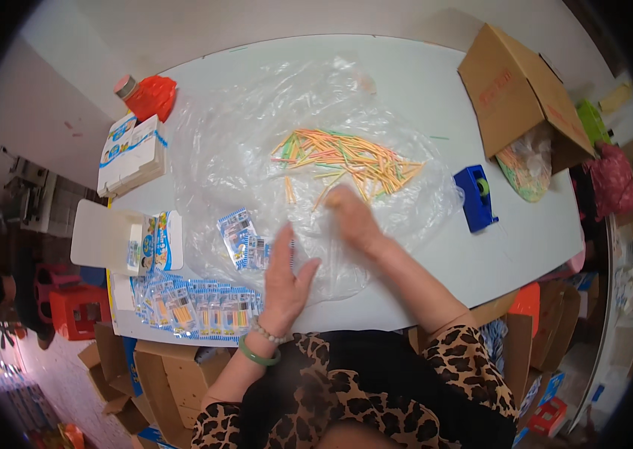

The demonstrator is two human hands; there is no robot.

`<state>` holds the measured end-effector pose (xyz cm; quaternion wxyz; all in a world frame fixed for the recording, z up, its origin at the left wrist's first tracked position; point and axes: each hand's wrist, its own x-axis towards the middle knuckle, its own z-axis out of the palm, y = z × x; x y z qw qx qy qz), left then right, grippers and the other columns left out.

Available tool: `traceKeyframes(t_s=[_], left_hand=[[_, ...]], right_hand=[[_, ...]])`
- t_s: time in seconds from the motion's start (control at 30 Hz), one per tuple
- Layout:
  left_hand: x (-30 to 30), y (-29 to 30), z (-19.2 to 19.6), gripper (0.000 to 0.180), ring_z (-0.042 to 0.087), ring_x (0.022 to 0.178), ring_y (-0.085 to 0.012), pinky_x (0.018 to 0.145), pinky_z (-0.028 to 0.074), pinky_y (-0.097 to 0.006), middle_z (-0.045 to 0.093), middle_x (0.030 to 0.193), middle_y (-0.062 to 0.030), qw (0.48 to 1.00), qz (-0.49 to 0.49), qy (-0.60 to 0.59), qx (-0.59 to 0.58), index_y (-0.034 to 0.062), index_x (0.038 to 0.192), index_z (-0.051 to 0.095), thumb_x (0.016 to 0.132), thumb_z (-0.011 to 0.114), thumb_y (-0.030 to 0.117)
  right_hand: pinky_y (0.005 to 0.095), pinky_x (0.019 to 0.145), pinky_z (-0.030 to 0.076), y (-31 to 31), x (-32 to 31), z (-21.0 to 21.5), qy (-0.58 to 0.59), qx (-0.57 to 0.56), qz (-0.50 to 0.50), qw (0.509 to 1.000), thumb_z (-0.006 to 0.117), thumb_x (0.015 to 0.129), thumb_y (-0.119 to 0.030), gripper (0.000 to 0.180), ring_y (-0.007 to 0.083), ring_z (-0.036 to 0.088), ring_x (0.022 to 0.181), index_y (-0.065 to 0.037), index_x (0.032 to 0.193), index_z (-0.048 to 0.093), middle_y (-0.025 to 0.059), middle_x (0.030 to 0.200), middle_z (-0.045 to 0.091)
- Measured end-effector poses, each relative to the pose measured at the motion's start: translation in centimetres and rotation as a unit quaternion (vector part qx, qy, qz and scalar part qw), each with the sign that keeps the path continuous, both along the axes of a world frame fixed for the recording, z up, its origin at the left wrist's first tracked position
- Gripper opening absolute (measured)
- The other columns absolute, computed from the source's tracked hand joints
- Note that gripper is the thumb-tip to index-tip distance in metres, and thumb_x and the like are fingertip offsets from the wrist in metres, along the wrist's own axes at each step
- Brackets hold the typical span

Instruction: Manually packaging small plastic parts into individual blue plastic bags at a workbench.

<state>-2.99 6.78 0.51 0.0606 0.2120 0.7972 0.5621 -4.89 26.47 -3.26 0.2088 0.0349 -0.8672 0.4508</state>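
Has curled right hand [354, 218] just nearside of stick pile [354, 156], can't tell grip; spread left hand [286, 278] farther; pile axis left-right.

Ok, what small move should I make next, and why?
Probably pinch up a few coloured sticks with the right hand: it is at their near edge, though blur hides whether it already holds any. The left hand is at striped packets.

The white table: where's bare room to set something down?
The table is bare near right, between the blue tape dispenser, right forearm and near edge, and, but for one green stick, far right, between the plastic sheet and brown box. Crowded: left, with packets and cartons; middle, with sticks.
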Motion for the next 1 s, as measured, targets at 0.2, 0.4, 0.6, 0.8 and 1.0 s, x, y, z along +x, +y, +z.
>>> traceKeyframes(t_s=[0.2, 0.4, 0.6, 0.8, 1.0], left_hand=[[-2.3, 2.1, -1.3, 0.048, 0.042, 0.128, -0.0329, 0.103, 0.036, -0.035, 0.040, 0.140, -0.0215, 0.996, -0.051, 0.067, -0.003, -0.0014, 0.137, 0.037, 0.093, 0.050, 0.016], [-1.4, 4.4, -4.5, 0.043, 0.048, 0.122, -0.0327, 0.102, 0.037, -0.033, 0.050, 0.131, -0.0226, 0.999, 0.024, 0.002, -0.039, -0.0030, 0.132, 0.045, 0.098, 0.043, 0.022], [-0.6, 4.6, -0.1, 0.040, 0.050, 0.118, -0.0363, 0.097, 0.041, -0.037, 0.052, 0.124, -0.0246, 0.998, -0.029, 0.062, -0.004, -0.0037, 0.126, 0.048, 0.092, 0.053, 0.015], [-1.1, 2.6, -2.0, 0.025, 0.058, 0.092, -0.0354, 0.077, 0.048, -0.039, 0.059, 0.099, -0.0182, 0.994, -0.017, 0.076, -0.079, 0.0004, 0.103, 0.059, 0.078, 0.061, 0.001], [-1.3, 1.3, -1.7, 0.019, 0.058, 0.088, -0.0355, 0.076, 0.048, -0.039, 0.060, 0.093, -0.0172, 0.991, -0.020, 0.034, -0.129, -0.0003, 0.097, 0.062, 0.078, 0.061, 0.003]], right_hand=[[0.0422, 0.070, 0.044, -3.9, 3.3, -1.8, 0.029, 0.002, 0.058, 0.998, 0.053, 0.077, 0.005, 0.024, 0.0377, 0.052, 0.083, -0.002, 0.098, 0.045, 0.0175, 0.088, 0.051], [0.0453, 0.071, 0.042, -4.3, 2.2, -3.7, -0.017, 0.027, 0.045, 0.998, 0.054, 0.083, -0.017, 0.016, 0.0389, 0.051, 0.085, -0.003, 0.091, 0.051, 0.0181, 0.085, 0.053], [0.0378, 0.069, 0.047, -2.4, 2.7, -2.6, 0.006, -0.135, -0.054, 0.989, 0.052, 0.088, -0.016, 0.014, 0.0304, 0.060, 0.078, -0.004, 0.090, 0.058, 0.0145, 0.081, 0.061], [0.0254, 0.067, 0.044, -1.8, 2.2, -2.6, -0.088, -0.256, -0.069, 0.960, 0.050, 0.092, -0.009, 0.014, 0.0135, 0.055, 0.074, -0.004, 0.100, 0.060, 0.0062, 0.086, 0.063], [0.0227, 0.062, 0.042, -1.4, 2.7, -1.9, -0.028, -0.279, -0.081, 0.956, 0.051, 0.092, -0.011, 0.013, 0.0080, 0.051, 0.067, -0.003, 0.097, 0.059, 0.0020, 0.076, 0.058]])
